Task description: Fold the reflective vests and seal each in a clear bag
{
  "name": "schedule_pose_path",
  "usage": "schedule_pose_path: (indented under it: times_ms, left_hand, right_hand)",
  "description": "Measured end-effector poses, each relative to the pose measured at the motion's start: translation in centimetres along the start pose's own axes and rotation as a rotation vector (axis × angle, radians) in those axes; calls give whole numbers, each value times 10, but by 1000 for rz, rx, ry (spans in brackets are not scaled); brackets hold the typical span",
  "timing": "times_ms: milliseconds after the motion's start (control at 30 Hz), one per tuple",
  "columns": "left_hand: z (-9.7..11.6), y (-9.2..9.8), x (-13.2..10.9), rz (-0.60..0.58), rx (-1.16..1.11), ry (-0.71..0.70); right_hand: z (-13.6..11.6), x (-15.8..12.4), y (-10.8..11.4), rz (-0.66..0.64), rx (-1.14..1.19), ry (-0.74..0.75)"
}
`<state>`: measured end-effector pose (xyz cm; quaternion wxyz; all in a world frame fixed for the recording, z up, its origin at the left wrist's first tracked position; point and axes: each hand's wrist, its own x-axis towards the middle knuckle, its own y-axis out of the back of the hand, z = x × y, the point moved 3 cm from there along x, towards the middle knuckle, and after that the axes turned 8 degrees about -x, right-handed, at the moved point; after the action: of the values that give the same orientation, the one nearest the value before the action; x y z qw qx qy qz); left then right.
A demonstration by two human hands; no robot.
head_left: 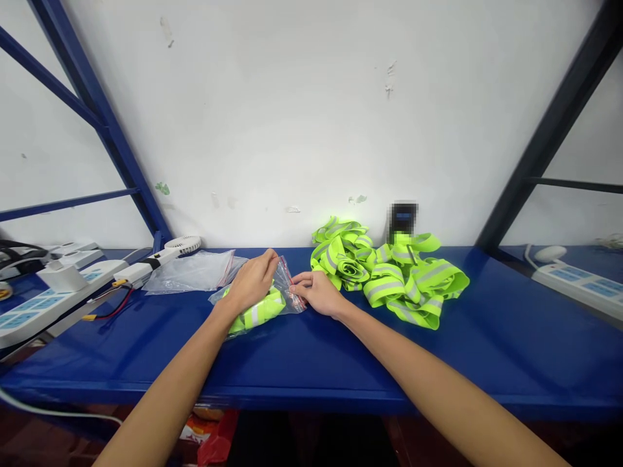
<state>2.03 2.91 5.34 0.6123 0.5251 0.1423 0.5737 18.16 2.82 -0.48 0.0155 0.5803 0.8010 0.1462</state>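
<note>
A clear zip bag point(285, 295) with a red seal strip lies on the blue shelf point(311, 363). Inside it is a folded neon-yellow reflective band point(257, 312). My left hand point(250, 282) rests on the bag and pinches its top edge. My right hand point(316, 292) pinches the same sealed edge from the right side. Both hands have their fingers closed on the bag's mouth.
A heap of loose neon-yellow reflective bands point(389, 269) lies to the right by the wall. Empty clear bags point(195, 271) lie to the left. Power strips point(43, 301), a small white fan point(182, 245) and cables sit far left; another power strip point(579, 282) far right.
</note>
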Motion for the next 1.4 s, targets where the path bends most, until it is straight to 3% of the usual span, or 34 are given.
schedule_pose_path:
  times_ms: [300, 533, 900, 1400]
  left_hand:
    - [-10, 4, 6, -169, -347, 74]
    - [-16, -1, 6, -175, -571, 101]
    - [-24, -5, 7, -121, -504, 103]
    - [-9, -1, 5, -128, -440, 36]
  right_hand:
    - [2, -3, -4, 1, 19, 10]
    - [-2, -5, -5, 22, 0, -9]
    - [1, -2, -8, 61, -31, 1]
    - [-1, -3, -8, 60, -87, 16]
